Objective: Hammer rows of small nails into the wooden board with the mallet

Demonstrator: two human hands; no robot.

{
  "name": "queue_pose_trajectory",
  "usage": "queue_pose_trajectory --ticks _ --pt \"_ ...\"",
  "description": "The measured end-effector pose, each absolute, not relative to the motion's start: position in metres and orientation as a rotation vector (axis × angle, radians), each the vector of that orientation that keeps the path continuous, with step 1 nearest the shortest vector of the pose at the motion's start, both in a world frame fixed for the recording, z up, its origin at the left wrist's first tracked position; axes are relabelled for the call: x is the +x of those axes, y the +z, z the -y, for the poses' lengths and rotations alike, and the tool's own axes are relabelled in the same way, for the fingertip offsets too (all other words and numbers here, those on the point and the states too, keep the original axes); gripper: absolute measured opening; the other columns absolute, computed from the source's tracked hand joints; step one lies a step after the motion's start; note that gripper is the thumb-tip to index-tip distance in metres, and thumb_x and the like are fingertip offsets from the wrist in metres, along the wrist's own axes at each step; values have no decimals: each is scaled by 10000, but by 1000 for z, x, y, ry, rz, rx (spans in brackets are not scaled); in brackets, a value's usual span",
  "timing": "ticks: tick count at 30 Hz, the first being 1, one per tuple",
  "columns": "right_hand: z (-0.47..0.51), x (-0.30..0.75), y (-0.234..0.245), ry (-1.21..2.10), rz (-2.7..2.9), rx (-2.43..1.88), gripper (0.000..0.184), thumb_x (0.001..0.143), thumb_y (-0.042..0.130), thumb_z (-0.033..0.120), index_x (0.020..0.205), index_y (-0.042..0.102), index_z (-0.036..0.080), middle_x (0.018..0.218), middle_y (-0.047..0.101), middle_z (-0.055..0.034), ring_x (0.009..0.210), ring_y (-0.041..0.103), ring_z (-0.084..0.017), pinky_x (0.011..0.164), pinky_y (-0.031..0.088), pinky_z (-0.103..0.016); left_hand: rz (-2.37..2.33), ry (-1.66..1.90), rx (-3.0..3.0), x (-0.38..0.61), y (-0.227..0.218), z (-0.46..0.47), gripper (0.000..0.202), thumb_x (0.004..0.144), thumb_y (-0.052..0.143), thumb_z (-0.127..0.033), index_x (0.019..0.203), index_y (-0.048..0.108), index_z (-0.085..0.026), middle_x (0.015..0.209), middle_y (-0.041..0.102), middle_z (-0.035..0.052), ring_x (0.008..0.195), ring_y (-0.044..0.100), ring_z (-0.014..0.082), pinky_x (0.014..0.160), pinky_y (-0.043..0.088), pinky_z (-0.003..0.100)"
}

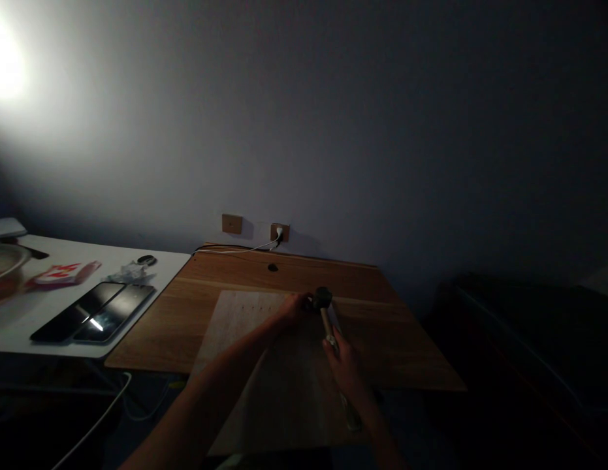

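My right hand (343, 362) is wrapped round the pale handle of a hammer (323, 297) with a dark, blocky head. The hammer's head is over the far right part of a pale wooden board (264, 398). My left hand (294, 307) rests at the far side of the board, just left of the hammer head. Its fingers are drawn together, and whatever is between them is too dark and small to make out. Left of that hand, a row of several small nails (252, 307) stands along the board's far edge.
The board lies on a brown wooden table (396, 333) against a wall with a plugged-in socket (279, 232) and cables. On the left, a white table (10, 329) holds dark phone-like slabs (100, 313), a crumpled plastic bag (132, 273) and a red-and-white packet (63, 273).
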State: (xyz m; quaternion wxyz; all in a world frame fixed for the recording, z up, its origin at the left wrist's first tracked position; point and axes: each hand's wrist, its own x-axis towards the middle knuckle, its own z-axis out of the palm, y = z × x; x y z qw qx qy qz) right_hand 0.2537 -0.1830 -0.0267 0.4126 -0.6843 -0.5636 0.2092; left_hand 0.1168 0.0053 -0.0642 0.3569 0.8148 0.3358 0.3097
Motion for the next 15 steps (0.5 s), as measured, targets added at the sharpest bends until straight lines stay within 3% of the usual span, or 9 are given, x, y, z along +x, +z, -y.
queue_pose_trajectory --ticks 10,15 --pt "184 253 -30 557 1371 -1746 707 878 473 602 1362 675 127 1266 744 -203 1152 713 -345 986 548 -469 -869 799 2090 117 -65 -7 485 711 775 -143 1191 708 -135 985 770 68 899 695 224 817 529 306" --pt "199 259 -21 582 1317 -1687 676 908 480 637 1310 710 145 1232 760 -166 1175 701 -328 985 554 -404 -834 730 2071 100 -47 -9 569 693 746 -103 1253 655 -143 1070 719 64 840 659 158 738 518 246"
